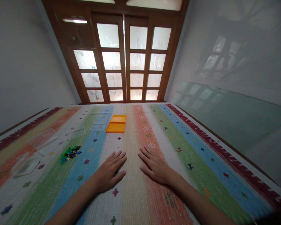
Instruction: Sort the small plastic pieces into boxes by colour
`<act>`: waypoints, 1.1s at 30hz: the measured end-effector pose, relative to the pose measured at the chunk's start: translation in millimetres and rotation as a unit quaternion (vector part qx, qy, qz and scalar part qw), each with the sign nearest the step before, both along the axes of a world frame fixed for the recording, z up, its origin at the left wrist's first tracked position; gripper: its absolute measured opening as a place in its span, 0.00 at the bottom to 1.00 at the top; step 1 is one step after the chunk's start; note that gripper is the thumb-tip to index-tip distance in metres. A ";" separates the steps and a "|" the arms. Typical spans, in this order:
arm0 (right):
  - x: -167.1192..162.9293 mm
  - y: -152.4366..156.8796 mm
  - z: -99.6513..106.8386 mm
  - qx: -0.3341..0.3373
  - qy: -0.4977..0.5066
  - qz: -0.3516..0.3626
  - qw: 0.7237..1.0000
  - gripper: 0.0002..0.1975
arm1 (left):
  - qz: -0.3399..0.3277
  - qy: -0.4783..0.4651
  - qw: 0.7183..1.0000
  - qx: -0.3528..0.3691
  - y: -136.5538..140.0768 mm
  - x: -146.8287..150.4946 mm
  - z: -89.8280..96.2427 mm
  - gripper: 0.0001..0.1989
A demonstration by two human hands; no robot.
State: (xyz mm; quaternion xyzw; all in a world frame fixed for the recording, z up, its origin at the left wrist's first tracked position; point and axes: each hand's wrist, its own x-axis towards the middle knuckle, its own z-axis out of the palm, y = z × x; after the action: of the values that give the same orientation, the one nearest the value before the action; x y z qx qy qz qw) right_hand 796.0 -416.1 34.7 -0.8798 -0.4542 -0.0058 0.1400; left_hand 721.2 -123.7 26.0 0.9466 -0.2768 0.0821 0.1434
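Observation:
My left hand (111,172) lies palm down on the striped tablecloth (131,193), fingers stretched out and holding nothing. Flat on the cloth to its right, my right hand (154,166) is also empty, with its fingers extended. A gap separates the two hands. Beyond them sits an orange two-part tray (116,123), apart from both. A pile of small green, blue, dark and pale pieces (70,154) lies to the left of my left hand; they look like tiny building bricks, but their exact kind is too small to tell.
Several clear plastic boxes stand at the left: one near box (27,166), a larger box (48,145), a shallow one (76,133) and one beside the tray (98,122). A wooden glazed door (125,59) is behind the table. A glass panel (224,125) leans along the right wall.

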 end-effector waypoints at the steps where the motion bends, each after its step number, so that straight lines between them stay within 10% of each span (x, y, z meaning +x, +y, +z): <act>1: 0.0 0.1 0.3 -0.003 0.001 -0.001 1.000 0.31 | 0.001 0.002 1.000 0.002 -0.1 0.0 0.5 0.29; 33: -0.7 0.5 0.5 -0.005 -0.006 -0.002 1.000 0.31 | 0.018 0.046 0.999 0.017 -0.7 0.6 2.5 0.31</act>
State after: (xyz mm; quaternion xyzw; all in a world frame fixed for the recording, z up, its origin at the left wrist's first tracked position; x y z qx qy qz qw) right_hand 795.3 -415.7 35.2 -0.8813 -0.4535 -0.0092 0.1323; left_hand 721.8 -124.4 28.5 0.9565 -0.2540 0.0369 0.1385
